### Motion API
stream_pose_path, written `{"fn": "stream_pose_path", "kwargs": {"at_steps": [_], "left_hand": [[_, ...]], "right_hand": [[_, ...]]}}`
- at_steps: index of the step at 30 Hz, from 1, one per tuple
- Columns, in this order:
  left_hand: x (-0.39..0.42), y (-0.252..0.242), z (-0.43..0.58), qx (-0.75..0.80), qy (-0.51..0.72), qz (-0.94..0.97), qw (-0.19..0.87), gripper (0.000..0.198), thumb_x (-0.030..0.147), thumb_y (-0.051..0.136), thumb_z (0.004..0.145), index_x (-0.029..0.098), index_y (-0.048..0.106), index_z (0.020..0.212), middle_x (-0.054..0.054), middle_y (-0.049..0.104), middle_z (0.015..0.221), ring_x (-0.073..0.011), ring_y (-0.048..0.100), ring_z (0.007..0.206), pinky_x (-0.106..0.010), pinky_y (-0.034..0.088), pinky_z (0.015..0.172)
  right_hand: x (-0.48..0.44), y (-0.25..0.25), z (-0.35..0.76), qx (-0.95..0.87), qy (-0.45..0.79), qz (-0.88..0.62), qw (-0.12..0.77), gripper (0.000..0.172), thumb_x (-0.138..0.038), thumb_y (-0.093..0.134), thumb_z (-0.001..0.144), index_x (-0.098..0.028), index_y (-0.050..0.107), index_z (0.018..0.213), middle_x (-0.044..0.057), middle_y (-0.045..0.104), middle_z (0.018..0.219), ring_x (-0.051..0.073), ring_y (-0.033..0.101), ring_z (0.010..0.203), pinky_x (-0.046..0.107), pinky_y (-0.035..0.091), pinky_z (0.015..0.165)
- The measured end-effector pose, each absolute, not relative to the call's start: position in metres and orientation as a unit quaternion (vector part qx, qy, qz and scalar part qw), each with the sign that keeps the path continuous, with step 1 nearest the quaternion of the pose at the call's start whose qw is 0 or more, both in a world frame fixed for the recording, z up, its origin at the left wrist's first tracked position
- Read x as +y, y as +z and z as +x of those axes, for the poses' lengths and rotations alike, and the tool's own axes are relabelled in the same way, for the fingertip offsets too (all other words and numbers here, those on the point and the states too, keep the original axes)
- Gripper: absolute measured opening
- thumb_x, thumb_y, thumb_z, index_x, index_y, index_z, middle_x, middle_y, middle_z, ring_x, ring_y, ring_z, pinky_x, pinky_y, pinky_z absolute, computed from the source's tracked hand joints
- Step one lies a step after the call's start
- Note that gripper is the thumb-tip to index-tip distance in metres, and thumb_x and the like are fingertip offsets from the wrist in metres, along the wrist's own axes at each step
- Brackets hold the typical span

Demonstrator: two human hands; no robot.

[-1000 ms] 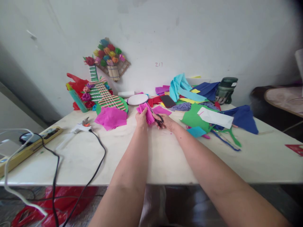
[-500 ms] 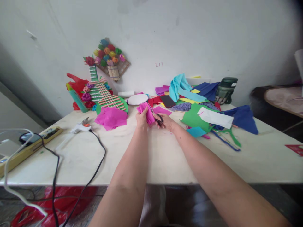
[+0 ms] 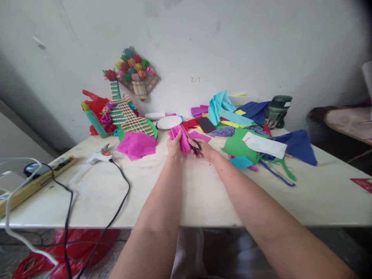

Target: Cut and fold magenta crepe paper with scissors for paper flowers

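Well inside the table [image 3: 95, 217] edge, left fingers [image 3: 173, 142] clamp pink paper [image 3: 178, 133], right fingers [image 3: 201, 148] scissors [image 3: 188, 138].

Pale stone-look worktop [image 3: 186, 193] is sitting against a white plastered wall [image 3: 247, 42]. Wall is showing scuffs and a small red scrawl [image 3: 195, 79] above the worktop's back edge. Left of the worktop, a grey band [image 3: 29, 106] is running down the wall. Right of the worktop, a darker piece of furniture with a pinkish top [image 3: 350, 120] is standing. Grey floor [image 3: 37, 236] is showing below the worktop's front-left edge. Soft, even light is falling across the worktop.
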State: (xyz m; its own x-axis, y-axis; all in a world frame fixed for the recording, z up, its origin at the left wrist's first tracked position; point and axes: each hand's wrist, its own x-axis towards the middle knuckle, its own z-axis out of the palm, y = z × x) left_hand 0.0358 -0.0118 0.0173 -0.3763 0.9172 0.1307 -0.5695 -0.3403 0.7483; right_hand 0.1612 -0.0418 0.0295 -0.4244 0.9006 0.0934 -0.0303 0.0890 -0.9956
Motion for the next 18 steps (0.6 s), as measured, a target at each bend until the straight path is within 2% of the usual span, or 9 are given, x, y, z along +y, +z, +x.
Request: {"fn": "stream_pose_path", "kwargs": {"at_steps": [10, 18], "left_hand": [[-0.013, 0.0191, 0.0363, 0.302, 0.775, 0.27, 0.486, 0.038, 0.035, 0.083, 0.046, 0.014, 0.059, 0.066, 0.0, 0.061, 0.056, -0.0112, 0.056, 0.048, -0.023, 0.046, 0.051], [-0.0124, 0.0188, 0.0362, 0.299, 0.778, 0.267, 0.483, 0.034, 0.033, 0.081, 0.051, 0.013, 0.058, 0.067, 0.0, 0.06, 0.054, -0.0113, 0.056, 0.046, -0.023, 0.045, 0.051]], "right_hand": [[-0.04, 0.0277, 0.161, -0.617, 0.577, -0.351, 0.404, 0.029, -0.043, 0.055, 0.084, -0.017, 0.051, 0.071, -0.004, 0.056, 0.05, 0.006, 0.05, 0.034, 0.014, 0.023, 0.025], [-0.0417, 0.0288, 0.16, -0.615, 0.578, -0.35, 0.406, 0.029, -0.042, 0.056, 0.083, -0.017, 0.05, 0.07, -0.004, 0.055, 0.049, 0.006, 0.05, 0.034, 0.014, 0.023, 0.026]]}}
